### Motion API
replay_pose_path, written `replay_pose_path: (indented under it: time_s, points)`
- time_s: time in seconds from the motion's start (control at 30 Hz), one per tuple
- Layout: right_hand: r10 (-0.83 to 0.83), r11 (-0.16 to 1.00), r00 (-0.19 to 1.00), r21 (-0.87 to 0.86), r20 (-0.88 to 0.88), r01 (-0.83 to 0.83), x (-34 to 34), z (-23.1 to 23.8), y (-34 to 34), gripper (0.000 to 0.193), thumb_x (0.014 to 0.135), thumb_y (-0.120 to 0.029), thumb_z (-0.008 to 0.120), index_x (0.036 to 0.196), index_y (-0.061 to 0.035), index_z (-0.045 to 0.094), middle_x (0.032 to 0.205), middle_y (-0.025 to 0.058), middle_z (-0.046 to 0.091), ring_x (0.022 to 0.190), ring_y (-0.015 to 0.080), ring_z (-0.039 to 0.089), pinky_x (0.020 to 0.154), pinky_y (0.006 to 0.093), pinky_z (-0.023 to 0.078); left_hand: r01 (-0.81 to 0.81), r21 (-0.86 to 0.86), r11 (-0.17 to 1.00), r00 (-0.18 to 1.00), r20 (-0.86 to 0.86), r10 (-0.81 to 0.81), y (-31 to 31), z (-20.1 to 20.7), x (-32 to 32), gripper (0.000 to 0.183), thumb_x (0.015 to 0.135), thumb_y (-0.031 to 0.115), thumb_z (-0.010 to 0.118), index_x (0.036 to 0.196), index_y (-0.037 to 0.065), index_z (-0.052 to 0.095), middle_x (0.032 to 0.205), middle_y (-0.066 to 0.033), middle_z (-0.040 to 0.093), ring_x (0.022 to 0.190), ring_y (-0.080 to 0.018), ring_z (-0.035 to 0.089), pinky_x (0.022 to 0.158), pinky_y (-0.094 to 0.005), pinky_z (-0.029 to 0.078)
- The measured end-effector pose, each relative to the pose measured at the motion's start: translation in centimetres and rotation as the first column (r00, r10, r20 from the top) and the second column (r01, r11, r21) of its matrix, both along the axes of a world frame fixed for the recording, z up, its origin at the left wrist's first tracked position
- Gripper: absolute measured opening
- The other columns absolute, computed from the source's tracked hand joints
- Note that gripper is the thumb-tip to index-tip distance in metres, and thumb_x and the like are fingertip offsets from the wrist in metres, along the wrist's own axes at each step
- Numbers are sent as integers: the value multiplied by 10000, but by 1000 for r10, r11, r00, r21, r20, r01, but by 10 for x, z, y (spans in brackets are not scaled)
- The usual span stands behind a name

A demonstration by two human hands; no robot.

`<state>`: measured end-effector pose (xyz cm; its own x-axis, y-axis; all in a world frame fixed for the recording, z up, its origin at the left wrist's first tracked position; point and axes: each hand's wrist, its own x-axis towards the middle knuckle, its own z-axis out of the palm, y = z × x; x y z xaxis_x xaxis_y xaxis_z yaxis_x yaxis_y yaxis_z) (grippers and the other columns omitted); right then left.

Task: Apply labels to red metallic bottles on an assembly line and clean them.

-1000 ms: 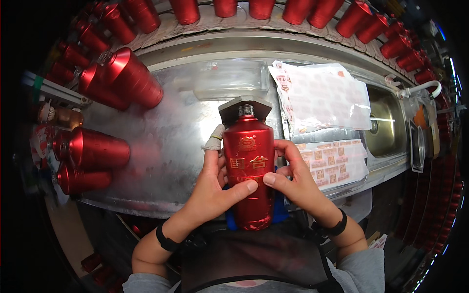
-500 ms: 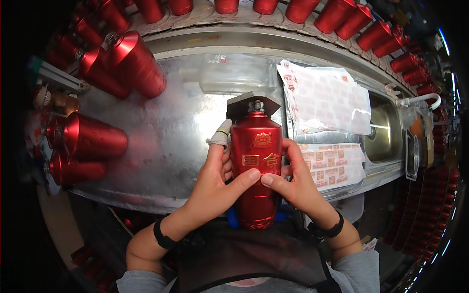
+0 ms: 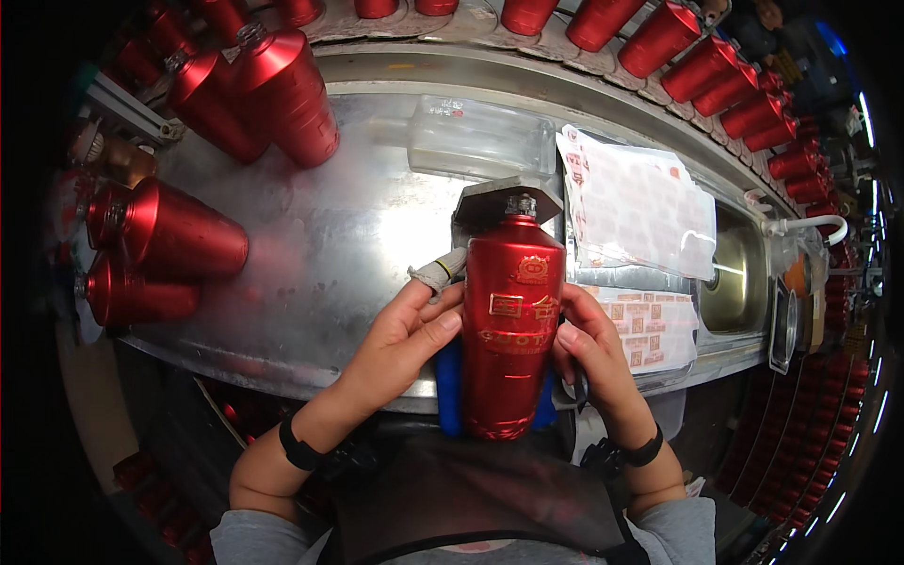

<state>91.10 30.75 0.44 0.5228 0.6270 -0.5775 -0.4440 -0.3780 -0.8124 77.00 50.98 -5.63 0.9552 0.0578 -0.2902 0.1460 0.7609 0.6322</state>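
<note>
A red bottle (image 3: 513, 339) with raised gold lettering rests in front of me, neck away, its base over a blue support (image 3: 450, 386). Behind its clear threaded neck is a dark angular plate (image 3: 480, 202). At the bottle's left side is my left hand (image 3: 400, 339), fingers apart, thumb off the bottle's face. Its pale-wrapped index finger reaches the bottle's shoulder. My right hand (image 3: 598, 348) curls close by the right side, thumb bent inward. A dark, thin piece (image 3: 580, 384) shows beneath its fingers; what it is I cannot make out.
A clear glass bottle (image 3: 480, 137) lies beyond on the metal worktop (image 3: 320, 235). Printed sheets (image 3: 640, 202) and a sink (image 3: 736, 282) are to the right. Several red bottles stand left and along the far conveyor (image 3: 452, 28).
Both thumbs have come off the bottle's front, and my hands have spread to its sides. The whole view has shifted, and the far bottles sit differently along the conveyor.
</note>
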Motion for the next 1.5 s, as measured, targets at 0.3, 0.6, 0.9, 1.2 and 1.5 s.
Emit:
replay_pose_path:
  time_s: [0.3,0.6,0.9,1.2,1.5]
  points:
    - [4,1000,986,4,169,-5,-10,-6,6,642,883,-141,702,1433,-7,399,1261,105,494,784,66,623,645,198,507,-38,113,993,996,-78,47,-16,15,9,815,925,174,715,1540,49,194,1508,-218,357,1393,-265,405,1151,-396,337]
    - [-25,998,994,66,109,18,-6,-10,1,639,891,-154,710,1425,4,395,1278,105,473,801,69,622,662,197,508,33,93,995,999,-42,-29,-6,15,8,852,918,168,718,1548,37,158,1508,-209,356,1382,-255,414,1160,-398,321]
    - [-24,1000,980,23,195,20,-15,-6,16,621,868,-177,738,1375,-5,425,1232,96,521,710,28,559,590,181,458,-13,155,988,995,-96,28,-14,23,18,884,883,207,761,1525,29,180,1437,-221,432,1357,-275,446,1111,-398,386]
    - [18,999,987,40,163,-25,-6,-16,8,603,873,-159,735,1361,-7,416,1205,78,513,739,32,579,604,176,473,10,210,978,999,-54,2,-11,19,18,947,855,202,779,1529,27,138,1433,-231,421,1311,-287,496,1079,-410,426]
    - [40,997,994,60,106,-47,2,-10,4,559,909,-188,697,1365,-6,430,1195,70,470,889,58,588,720,198,498,-2,290,957,995,-99,32,-18,27,24,1018,830,184,794,1541,-1,89,1446,-221,408,1313,-267,491,1057,-392,448]
